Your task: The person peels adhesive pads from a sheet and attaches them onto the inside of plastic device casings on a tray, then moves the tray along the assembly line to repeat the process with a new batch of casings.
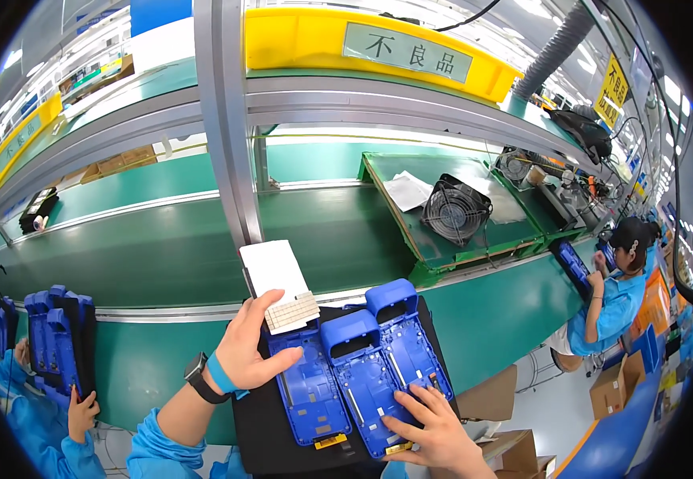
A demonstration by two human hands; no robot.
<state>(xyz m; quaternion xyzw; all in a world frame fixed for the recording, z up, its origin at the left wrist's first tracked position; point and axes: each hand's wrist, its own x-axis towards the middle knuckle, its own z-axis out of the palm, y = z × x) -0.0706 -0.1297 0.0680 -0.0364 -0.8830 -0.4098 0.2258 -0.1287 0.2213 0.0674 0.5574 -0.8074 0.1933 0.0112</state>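
Observation:
Three blue plastic device housings lie side by side on a black mat (pixel 258 431): a left housing (pixel 312 399), a middle housing (pixel 365 393) and a right housing (pixel 410 351). The middle and right ones have raised, hollow heads at their far ends. My left hand (pixel 242 347) is over the left housing's far end, thumb and index finger apart, beside a white sheet (pixel 270 267) bearing small beige pads (pixel 292 311). Its other fingers are partly hidden. My right hand (pixel 430 427) rests with spread fingers on the middle housing's near end. Yellow tabs (pixel 331 441) stick out at the near edges.
A metal post (pixel 231 120) rises behind the mat, carrying a shelf with a yellow bin (pixel 306 40). Beyond lies a green conveyor belt (pixel 322 223) with a black fan (pixel 456 209) on a green-framed tray. Co-workers (pixel 621 279) handle blue housings (pixel 59 343) at both sides.

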